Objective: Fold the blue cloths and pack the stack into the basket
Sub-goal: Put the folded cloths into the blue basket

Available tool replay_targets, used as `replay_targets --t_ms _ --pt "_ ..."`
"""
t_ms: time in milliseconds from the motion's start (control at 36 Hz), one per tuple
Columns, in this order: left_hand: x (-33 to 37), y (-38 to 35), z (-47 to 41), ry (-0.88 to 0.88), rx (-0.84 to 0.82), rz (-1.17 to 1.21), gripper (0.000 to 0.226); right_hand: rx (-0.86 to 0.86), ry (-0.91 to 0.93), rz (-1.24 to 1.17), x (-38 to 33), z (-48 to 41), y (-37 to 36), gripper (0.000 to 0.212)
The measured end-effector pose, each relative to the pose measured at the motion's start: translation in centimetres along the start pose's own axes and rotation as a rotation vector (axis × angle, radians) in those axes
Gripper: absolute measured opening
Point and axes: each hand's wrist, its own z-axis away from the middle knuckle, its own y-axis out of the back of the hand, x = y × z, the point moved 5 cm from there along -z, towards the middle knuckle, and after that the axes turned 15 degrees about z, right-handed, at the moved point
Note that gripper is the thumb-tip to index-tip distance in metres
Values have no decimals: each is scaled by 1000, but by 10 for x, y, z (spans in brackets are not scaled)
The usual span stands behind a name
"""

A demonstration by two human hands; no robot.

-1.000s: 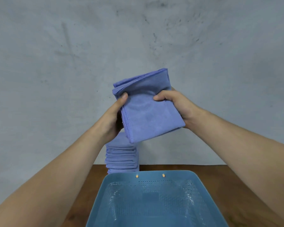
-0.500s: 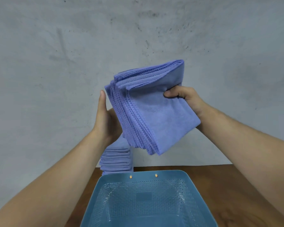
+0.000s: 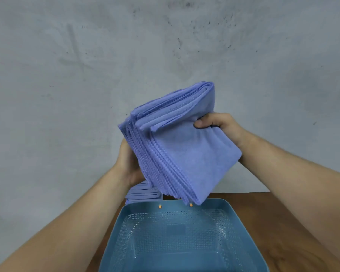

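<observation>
Grey, scuffed concrete wall fills the background; a brown wooden table runs along the bottom w/ an empty blue perforated basket in front of the viewer. A person holds a bundle of folded blue cloths in mid-air, tilted, its lowest corner hanging just above the basket's far rim. Right hand pinches the upper right edge, thumb on the near face, fingers wrapped behind. Left hand cups the bundle's left side from behind; its fingers are mostly hidden by cloth, so exact grip can't be told. A second pile of folded blue cloths sits on the table beyond the basket, partly hidden by the left wrist. Likely step: lowering the bundle in. To do it well, level it first, keep both sides squeezed so the fanned layers at the top left don't slip apart, & lead w/ the flat face. Room looks ample: basket interior is bare and appears wider than the bundle; only the far rim is close, so bring it toward the viewer before lowering.
</observation>
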Motion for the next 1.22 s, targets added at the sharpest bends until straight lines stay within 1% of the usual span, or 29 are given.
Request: replay_targets --t_ms 56,111,139,194,278,333,389,417,472,556,583,667,722,778,833,889,944,1000,1056,1111,1167,1194,1222 --pt "4 -1 4 -13 0 68 62 33 -38 -18 5 1 4 37" --pt "7 5 6 9 60 130 76 116 -121 -7 20 2 10 28" --pt "8 8 8 19 82 101 83 167 -161 15 30 3 13 25" --pt "3 15 10 68 120 -45 93 258 -220 42 49 6 15 22" --pt "-8 29 20 147 182 -251 102 304 -281 -9 76 14 7 25" --pt "-14 34 31 192 167 -362 95 286 -335 -40 91 19 -3 20" --pt "-19 40 40 211 157 -453 77 254 -379 -50 103 23 -13 15" --pt "-21 46 43 226 159 -475 72 238 -400 -52 109 25 -17 15" --pt "-25 57 49 281 174 -498 73 203 -444 -43 117 27 -28 18" --pt "-23 70 58 334 211 -536 61 149 -480 -25 127 32 -44 37" --pt "-21 76 60 357 221 -557 59 139 -480 -16 130 35 -47 39" --pt "-17 92 69 432 277 -607 62 115 -490 -49 143 48 -59 35" --pt "-15 99 73 459 316 -639 54 142 -486 -73 160 57 -64 31" --pt "-18 101 77 492 316 -704 47 163 -482 -90 174 64 -70 29" --pt "-22 102 79 524 293 -772 46 179 -474 -107 181 69 -75 29" --pt "-21 106 76 527 276 -878 53 192 -467 -126 183 72 -77 30" --pt "-14 110 73 470 250 -1058 65 177 -453 -125 186 74 -76 32" --pt "-6 108 70 349 207 -1267 69 147 -500 -112 193 76 -78 33" --pt "-3 104 68 194 169 -1458 56 95 -683 -102 212 83 -84 41" --pt "-8 103 66 82 143 -1521 46 13 -869 27 235 92 -94 60" --pt "-20 104 66 78 105 -1513 45 -28 -973 197 257 99 -97 92" --pt "-26 106 67 97 91 -1518 44 -29 -994 265 261 101 -97 100" --pt "-33 108 69 127 84 -1522 44 -18 -1013 304 264 99 -95 100"
